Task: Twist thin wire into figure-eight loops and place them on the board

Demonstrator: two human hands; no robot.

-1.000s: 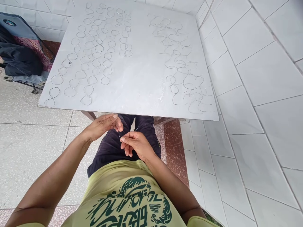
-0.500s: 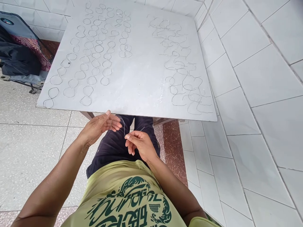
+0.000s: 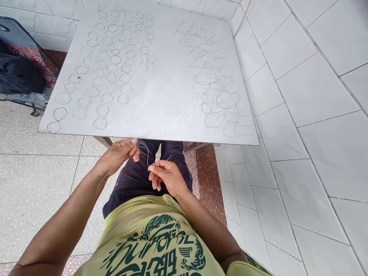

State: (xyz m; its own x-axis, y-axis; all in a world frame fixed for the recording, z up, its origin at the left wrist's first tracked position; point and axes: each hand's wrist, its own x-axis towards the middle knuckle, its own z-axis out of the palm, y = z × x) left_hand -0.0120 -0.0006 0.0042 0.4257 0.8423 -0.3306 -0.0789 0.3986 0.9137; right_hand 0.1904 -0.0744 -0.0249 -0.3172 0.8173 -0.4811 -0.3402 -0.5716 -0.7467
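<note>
A thin curved wire (image 3: 148, 154) runs between my two hands, just below the table's front edge. My left hand (image 3: 124, 151) pinches its one end between thumb and fingers. Lower and to the right, my right hand (image 3: 165, 174) is closed on the other part, and a short tip of wire sticks out above its knuckles. On the left of the white table (image 3: 161, 111) lie several rows of wires bent into figure-eights (image 3: 101, 117). Loose, wavy wires (image 3: 215, 84) lie in an overlapping spread on the right side.
A folding chair (image 3: 17, 32) with dark cloth (image 3: 20, 73) on it stands at the left. The white tiled wall (image 3: 287, 126) runs close along the table's right side. My legs (image 3: 135, 172) are under the front edge.
My left fingers have closed on the wire's end, where before they were spread with the wire loop across them. The right hand keeps its hold. The view has shifted slightly.
</note>
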